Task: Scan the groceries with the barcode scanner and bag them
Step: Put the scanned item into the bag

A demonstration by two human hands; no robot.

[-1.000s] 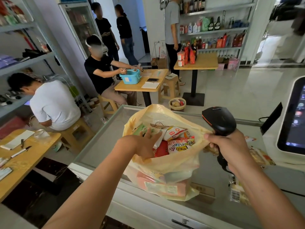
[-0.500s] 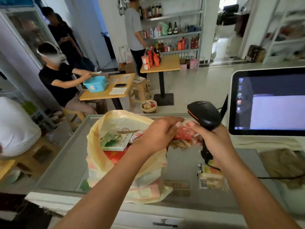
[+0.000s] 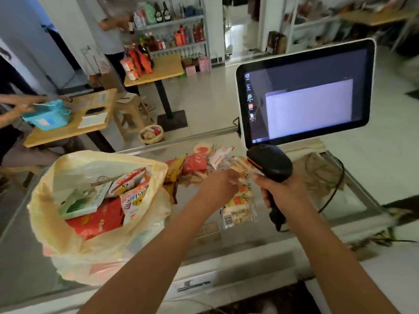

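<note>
Right hand (image 3: 285,189): the barcode scanner (image 3: 269,162) is gripped by its handle, fingers wrapped fully round it, its head aimed towards the loose packets.
Left hand (image 3: 221,186): it is stretched over those packets, fingers bent down at a clear cracker packet (image 3: 238,211); whether the packet is actually gripped cannot be told through the blur.
Bagged: a green box (image 3: 79,202), a red packet (image 3: 97,220) and other snacks are seen inside the open yellow plastic bag (image 3: 68,168), which stands to the left of the hands.
Left to do: a small pile of snack packets (image 3: 197,162) lies unbagged between the bag and the scanner.
Progress: the job is judged well past halfway, with the pile yet to be scanned and packed.
Surface (image 3: 249,241): a glass-topped surface is shared by the bag, the pile and a lit touchscreen monitor (image 3: 306,94); the scanner's cable (image 3: 333,191) trails across it.
Room: a small shop is shown beyond, with wooden tables (image 3: 158,69), stocked shelves (image 3: 172,19) and a blue basket (image 3: 47,114).
</note>
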